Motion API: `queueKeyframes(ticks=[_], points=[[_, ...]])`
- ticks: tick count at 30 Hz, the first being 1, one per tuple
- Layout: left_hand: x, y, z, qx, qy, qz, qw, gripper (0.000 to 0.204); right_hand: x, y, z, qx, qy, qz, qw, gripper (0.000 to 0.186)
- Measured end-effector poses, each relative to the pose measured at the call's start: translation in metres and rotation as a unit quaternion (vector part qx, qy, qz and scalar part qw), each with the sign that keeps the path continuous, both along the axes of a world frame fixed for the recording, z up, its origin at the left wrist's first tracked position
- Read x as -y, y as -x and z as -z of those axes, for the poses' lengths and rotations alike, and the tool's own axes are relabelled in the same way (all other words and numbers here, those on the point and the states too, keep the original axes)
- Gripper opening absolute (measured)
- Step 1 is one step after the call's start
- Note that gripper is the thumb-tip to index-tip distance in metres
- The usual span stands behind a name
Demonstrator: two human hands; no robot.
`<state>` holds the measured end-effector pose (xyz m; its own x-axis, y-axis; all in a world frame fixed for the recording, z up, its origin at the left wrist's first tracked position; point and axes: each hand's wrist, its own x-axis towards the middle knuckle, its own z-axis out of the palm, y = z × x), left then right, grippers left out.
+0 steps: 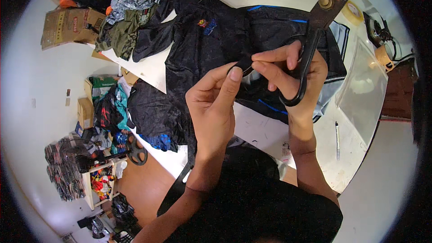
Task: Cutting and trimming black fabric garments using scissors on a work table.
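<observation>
While scissors (313,36) hang from the right hand (289,83), 2 hands meet at black cloth (244,63)

Held over the table (326,146), the cloth is pinched between thumb and forefinger of the left hand (213,101) — and the right thumb and forefinger close in at its other end. Beyond lies a black garment (209,47) — with a tape roll (352,13) and pen (337,140) to the right.

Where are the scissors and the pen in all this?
Scissors (318,21): head view, on the dark metal just below their pivot.
Pen (337,141): head view, on the middle of its barrel.
</observation>
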<state>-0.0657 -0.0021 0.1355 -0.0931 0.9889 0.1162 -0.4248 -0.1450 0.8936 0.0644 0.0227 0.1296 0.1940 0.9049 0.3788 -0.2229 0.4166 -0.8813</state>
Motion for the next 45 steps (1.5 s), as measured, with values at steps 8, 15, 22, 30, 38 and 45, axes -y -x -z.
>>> queueKeyframes(ticks=[8, 15, 22, 30, 38, 45], points=[[0.001, 0.004, -0.007, 0.021, -0.003, 0.022, 1.000, 0.014, -0.001, -0.008, 0.000, -0.059, -0.010, -0.058, 0.997, 0.035], [-0.005, 0.007, -0.011, -0.020, 0.009, -0.006, 1.000, 0.014, -0.001, -0.009, -0.002, -0.106, 0.003, -0.102, 0.989, 0.037], [-0.005, 0.011, -0.014, -0.050, -0.005, 0.014, 0.999, 0.014, -0.003, -0.011, -0.005, -0.045, -0.054, -0.100, 0.993, 0.038], [-0.003, 0.015, -0.013, -0.132, -0.004, 0.018, 0.991, 0.014, 0.004, -0.010, -0.007, 0.020, 0.028, -0.064, 0.997, 0.035], [-0.003, 0.018, -0.015, -0.120, -0.023, 0.039, 0.992, 0.015, -0.005, -0.013, -0.003, -0.127, 0.060, -0.110, 0.984, 0.034], [-0.003, 0.020, -0.013, -0.106, -0.027, 0.053, 0.993, 0.015, -0.004, -0.013, -0.001, -0.156, 0.058, -0.113, 0.980, 0.032]])
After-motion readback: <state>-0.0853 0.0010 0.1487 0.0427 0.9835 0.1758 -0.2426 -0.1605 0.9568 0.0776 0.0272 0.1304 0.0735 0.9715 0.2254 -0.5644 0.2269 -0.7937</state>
